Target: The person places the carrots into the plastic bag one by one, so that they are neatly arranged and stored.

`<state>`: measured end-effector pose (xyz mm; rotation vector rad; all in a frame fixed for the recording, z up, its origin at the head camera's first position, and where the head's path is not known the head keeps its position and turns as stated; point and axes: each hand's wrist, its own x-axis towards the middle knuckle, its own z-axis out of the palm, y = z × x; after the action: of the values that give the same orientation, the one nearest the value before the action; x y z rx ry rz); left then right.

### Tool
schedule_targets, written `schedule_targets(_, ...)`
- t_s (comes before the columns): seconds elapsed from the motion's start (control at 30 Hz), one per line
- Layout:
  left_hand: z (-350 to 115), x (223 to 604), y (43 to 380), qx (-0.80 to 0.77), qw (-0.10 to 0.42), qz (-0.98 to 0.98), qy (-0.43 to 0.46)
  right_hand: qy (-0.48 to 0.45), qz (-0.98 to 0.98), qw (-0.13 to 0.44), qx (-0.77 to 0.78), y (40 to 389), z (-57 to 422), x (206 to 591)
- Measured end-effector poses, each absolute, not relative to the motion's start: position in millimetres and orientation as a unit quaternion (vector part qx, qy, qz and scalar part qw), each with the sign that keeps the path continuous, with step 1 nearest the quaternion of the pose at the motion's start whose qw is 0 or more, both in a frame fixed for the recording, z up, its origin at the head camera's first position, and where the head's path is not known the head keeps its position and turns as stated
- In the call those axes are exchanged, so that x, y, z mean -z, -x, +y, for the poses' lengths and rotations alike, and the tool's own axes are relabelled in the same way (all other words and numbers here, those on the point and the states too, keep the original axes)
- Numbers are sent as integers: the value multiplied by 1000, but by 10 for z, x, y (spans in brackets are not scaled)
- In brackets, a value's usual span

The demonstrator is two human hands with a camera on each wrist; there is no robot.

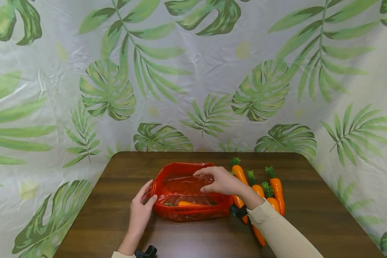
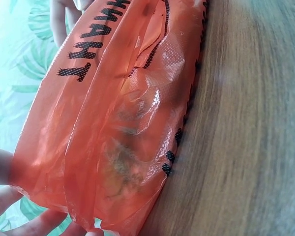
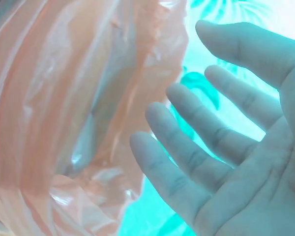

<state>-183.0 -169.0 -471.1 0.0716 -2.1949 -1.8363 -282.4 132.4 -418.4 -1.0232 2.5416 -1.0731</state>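
A red plastic bag (image 1: 193,216) lies on the table with its mouth held wide. Inside it an orange carrot (image 1: 186,203) shows near the front edge; leafy green shows dimly through the plastic in the left wrist view. My left hand (image 1: 141,209) grips the bag's left rim between thumb and fingers. Above the bag's right part hovers my right hand (image 1: 224,182), fingers spread and slightly bent, holding nothing. In the right wrist view its palm and fingers (image 3: 187,152) stand apart from the plastic.
Several orange carrots (image 1: 278,193) with green tops lie right of the bag, partly hidden under my right forearm. The brown wooden table (image 1: 116,186) ends at a leaf-patterned curtain (image 1: 213,71). Each wrist wears a black camera band (image 1: 238,210).
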Motion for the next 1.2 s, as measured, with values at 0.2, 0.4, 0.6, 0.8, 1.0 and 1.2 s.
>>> schedule_targets(0.2,-1725,4841,1909,639,138,-756,-36,334,862,58,377,2732,1427,4101)
schedule_targets(0.4,-1774,5066,2029,634,140,-760,-40,292,871,44,392,2630,1594,4027)
schedule_targets(0.6,-1738,4904,1938,636,136,-758,-41,251,871,27,422,2556,1819,4013)
schedule_targets(0.8,-1700,4714,1840,624,147,-767,-23,229,871,-3,434,2515,2066,4023)
schedule_targets(1.0,-1698,4687,1824,627,143,-765,-30,196,879,-26,433,2484,2331,4064)
schedule_targets(1.2,-1734,4854,1911,628,139,-765,-38,172,891,-53,416,2466,2624,4154)
